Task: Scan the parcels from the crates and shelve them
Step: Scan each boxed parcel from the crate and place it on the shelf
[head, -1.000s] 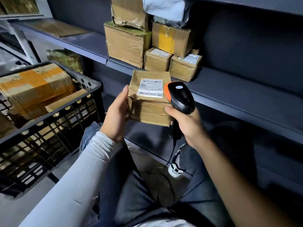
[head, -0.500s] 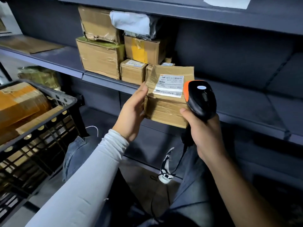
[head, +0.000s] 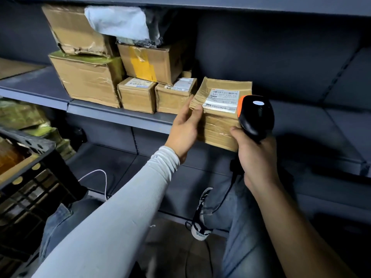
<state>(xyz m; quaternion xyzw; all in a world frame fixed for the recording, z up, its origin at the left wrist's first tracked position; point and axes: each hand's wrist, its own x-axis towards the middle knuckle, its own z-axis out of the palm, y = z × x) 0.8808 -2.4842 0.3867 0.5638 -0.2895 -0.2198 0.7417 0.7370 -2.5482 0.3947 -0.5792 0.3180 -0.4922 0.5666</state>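
A small taped cardboard parcel [head: 219, 125] with a white barcode label on top is held up in front of the grey shelf [head: 120, 115], just right of the stacked boxes. My left hand [head: 185, 129] grips its left side, thumb on top. My right hand [head: 255, 155] grips the handle of a black and orange barcode scanner [head: 256, 115], whose head sits against the parcel's right edge and hides part of it. The black crate [head: 30, 167] with more parcels is at the far left.
Several cardboard boxes [head: 88, 81] and a grey mailer bag [head: 120, 22] are stacked on the shelf's left part. The shelf's right part [head: 301, 115] is bare. Lower shelves lie below. My jeans-clad legs and a shoe [head: 200, 227] are underneath, with the scanner cable hanging down.
Both hands carried the parcel and scanner up and to the right, from in front of my lap to the shelf level beside the stacked boxes. The crate slid further left in view.
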